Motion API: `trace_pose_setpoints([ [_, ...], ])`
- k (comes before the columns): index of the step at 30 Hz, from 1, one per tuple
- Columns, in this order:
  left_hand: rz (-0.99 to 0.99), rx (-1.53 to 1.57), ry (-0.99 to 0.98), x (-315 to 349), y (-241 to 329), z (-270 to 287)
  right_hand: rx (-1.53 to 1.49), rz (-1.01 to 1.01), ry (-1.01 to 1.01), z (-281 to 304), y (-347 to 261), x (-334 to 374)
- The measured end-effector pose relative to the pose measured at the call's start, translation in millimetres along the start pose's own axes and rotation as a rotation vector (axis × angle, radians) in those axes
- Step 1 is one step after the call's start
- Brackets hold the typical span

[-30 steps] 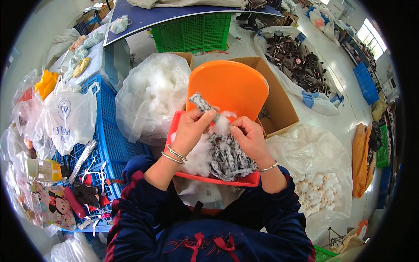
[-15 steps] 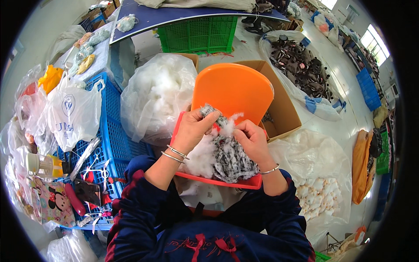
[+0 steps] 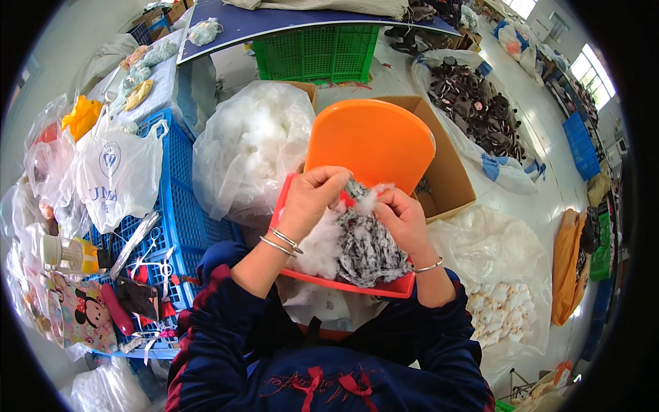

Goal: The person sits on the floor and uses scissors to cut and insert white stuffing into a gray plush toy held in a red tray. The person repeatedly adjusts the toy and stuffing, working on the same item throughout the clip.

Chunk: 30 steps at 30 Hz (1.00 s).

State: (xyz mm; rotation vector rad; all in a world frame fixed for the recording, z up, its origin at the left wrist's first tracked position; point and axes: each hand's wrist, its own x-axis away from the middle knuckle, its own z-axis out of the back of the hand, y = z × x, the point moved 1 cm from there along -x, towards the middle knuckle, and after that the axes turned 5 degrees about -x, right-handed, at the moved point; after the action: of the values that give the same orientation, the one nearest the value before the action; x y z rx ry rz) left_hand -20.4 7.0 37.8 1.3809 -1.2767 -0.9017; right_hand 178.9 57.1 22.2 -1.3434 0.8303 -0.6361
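As the left hand (image 3: 310, 200) pinched a grey fabric piece (image 3: 355, 188) above the red tray (image 3: 317, 279), the right hand (image 3: 406, 218) clamped white fluff (image 3: 368, 203) beside it, nearer the tray's right side.

Noted matt, fluffy wadding (image 3: 320, 248) beside left hand (image 3: 312, 199); rough, fuzzy cloth (image 3: 372, 254) beside right hand (image 3: 405, 218). Found smooth plastic tray (image 3: 395, 290) beneath both, smooth plastic chair (image 3: 371, 144) beyond. Observed shiny metal bangles (image 3: 278, 248) behind left hand.
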Motion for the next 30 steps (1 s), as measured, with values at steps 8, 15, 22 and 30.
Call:
trace_pose_setpoints([
  [8, -0.015, -0.185, -0.097, 0.5, -2.8, -4.2, -0.093, -0.082, -0.031, -6.3, 4.1, 1.9],
  [15, -0.009, -0.085, 0.011, 2.9, -11.1, -11.8, -0.274, -0.196, -0.028, -14.9, 9.0, -0.9],
  [22, -0.058, -0.036, -0.014, -5.9, -7.4, -0.8, 0.458, -0.290, -0.309, 33.3, -7.5, -7.5],
  [30, 0.034, -0.174, -0.418, 0.5, -19.0, -17.0, -0.192, -0.240, 0.021, 20.8, -13.3, -7.5],
])
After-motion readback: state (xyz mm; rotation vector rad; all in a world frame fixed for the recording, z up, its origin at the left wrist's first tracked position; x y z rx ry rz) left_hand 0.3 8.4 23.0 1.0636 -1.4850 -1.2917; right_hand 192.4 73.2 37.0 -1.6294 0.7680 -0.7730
